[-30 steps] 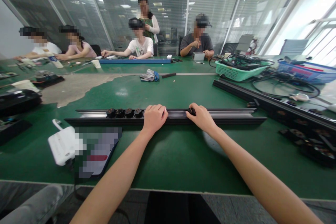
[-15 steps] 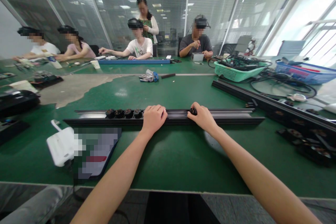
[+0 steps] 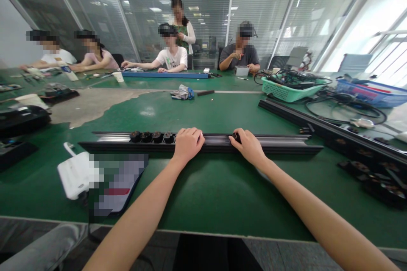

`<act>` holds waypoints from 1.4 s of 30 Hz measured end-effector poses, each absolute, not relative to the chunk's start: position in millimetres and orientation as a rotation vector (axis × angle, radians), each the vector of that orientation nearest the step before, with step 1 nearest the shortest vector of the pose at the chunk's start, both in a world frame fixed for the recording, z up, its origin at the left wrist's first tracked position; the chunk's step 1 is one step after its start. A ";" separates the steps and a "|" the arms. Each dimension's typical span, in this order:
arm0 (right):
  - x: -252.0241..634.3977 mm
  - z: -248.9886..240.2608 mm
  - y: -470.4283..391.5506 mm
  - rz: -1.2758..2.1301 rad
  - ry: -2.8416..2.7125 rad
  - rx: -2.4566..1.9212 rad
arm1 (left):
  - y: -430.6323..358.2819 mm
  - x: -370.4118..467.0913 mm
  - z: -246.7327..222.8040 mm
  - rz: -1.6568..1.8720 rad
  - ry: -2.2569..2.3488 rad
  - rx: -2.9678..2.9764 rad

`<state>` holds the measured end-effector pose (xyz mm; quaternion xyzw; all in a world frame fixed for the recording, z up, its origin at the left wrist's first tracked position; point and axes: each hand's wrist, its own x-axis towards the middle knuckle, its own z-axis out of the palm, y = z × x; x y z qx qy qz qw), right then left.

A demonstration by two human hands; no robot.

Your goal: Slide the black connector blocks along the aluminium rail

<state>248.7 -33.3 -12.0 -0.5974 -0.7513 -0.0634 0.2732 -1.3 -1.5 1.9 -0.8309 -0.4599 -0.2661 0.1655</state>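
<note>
A long black rail (image 3: 286, 149) with a shiny inner channel lies across the green table in front of me. Several round black modules (image 3: 157, 136) sit side by side in its left half. My left hand (image 3: 188, 144) is closed over the rail just right of them; what its fingers hold, if anything, is hidden. Further right, my right hand (image 3: 248, 145) pinches a small round black module (image 3: 236, 136) at the channel, between thumb and fingers.
A white device (image 3: 76, 173) and a phone (image 3: 122, 186) lie at the near left. Another black rail (image 3: 302, 123) runs diagonally at the right, by a green basket (image 3: 289, 91) and a blue basket (image 3: 372, 93). Several people sit across the table; one person stands.
The whole view has shifted slightly. My right hand's fingers now cover more of the module they pinch. My left hand stays at the same place on the rail.
</note>
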 end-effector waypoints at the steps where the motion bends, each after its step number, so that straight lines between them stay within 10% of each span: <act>1: 248.7 -12.6 -33.8 -0.160 -2.011 -1.610 | -1.1 -1.0 1.6 -0.760 -1.310 -2.366; 42: 260.8 -7.1 -41.0 -0.170 -2.047 -1.603 | -0.3 0.1 0.4 -0.779 -1.303 -2.368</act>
